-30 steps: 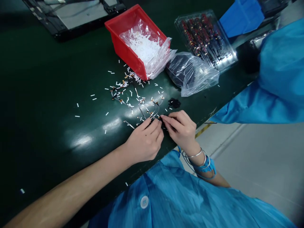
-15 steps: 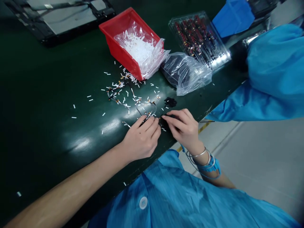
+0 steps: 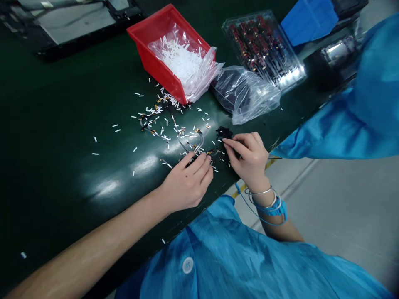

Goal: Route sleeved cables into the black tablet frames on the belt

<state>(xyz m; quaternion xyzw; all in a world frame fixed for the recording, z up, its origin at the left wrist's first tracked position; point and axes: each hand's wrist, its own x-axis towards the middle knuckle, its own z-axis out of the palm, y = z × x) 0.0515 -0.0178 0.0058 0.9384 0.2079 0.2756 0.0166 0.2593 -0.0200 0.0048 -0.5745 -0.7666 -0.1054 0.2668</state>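
My left hand (image 3: 186, 182) rests on the dark green table (image 3: 62, 124), its fingers pinched on a thin grey cable with gold connector ends (image 3: 195, 154). My right hand (image 3: 249, 157) is apart from it, to the right. Its fingertips are pinched at a small pile of tiny black pieces (image 3: 223, 133); whether it holds one is too small to tell. More cables with gold ends (image 3: 156, 120) and short white tube pieces (image 3: 115, 128) lie scattered in front of the hands.
A red bin (image 3: 152, 54) lined with a clear bag of white tube pieces stands at the back. Beside it lie a clear bag of dark parts (image 3: 246, 94) and a clear tray of red components (image 3: 264, 45). A person's blue sleeve (image 3: 352, 120) is at right.
My right hand has drawn away from my left hand, moving up and right to the black pile. My left hand stays on the cable.
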